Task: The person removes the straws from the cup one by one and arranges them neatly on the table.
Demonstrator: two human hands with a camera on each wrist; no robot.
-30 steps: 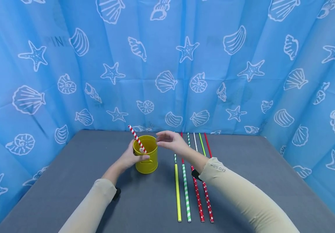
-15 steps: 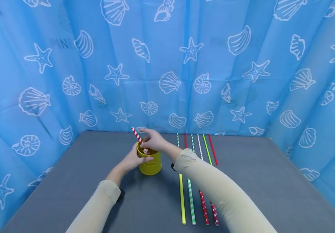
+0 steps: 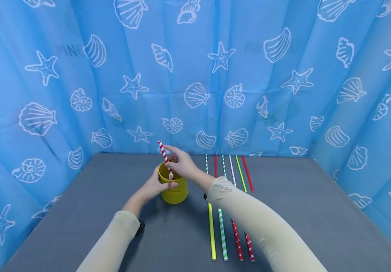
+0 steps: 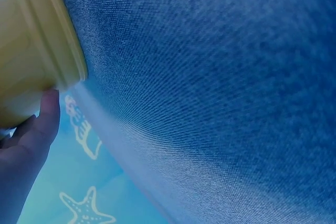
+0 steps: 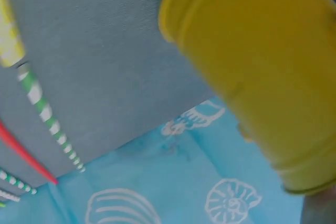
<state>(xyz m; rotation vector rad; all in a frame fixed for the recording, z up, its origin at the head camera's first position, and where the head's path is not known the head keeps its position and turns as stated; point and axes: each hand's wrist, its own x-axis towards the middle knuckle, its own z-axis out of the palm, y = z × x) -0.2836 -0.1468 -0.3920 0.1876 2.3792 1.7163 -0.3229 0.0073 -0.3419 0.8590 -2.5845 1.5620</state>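
A yellow cylindrical pail [image 3: 175, 194] stands on the grey table, and my left hand [image 3: 150, 186] grips its left side with the thumb across the front. A red-and-white striped paper straw [image 3: 162, 150] rises out of the pail, tilted slightly left. Over the opening, my right hand [image 3: 183, 165] pinches this straw between thumb and fingers. A white straw end [image 3: 171, 176] shows just inside the near rim. In the left wrist view the pail's base [image 4: 63, 35] appears beside a finger of my left hand [image 4: 37, 140]. The pail [image 5: 257, 77] fills much of the right wrist view.
Right of the pail, several straws lie lengthwise in two rows. The near row includes a yellow straw [image 3: 212, 232], a green-striped one [image 3: 222, 236] and red patterned ones [image 3: 237, 240]. Thinner straws, like a red one [image 3: 248, 173], lie behind. A blue shell-print curtain [image 3: 195, 75] surrounds the table.
My right hand has moved left from beside the pail to over its opening and taken hold of the striped straw. That straw now stands more upright. My left hand keeps its grip.
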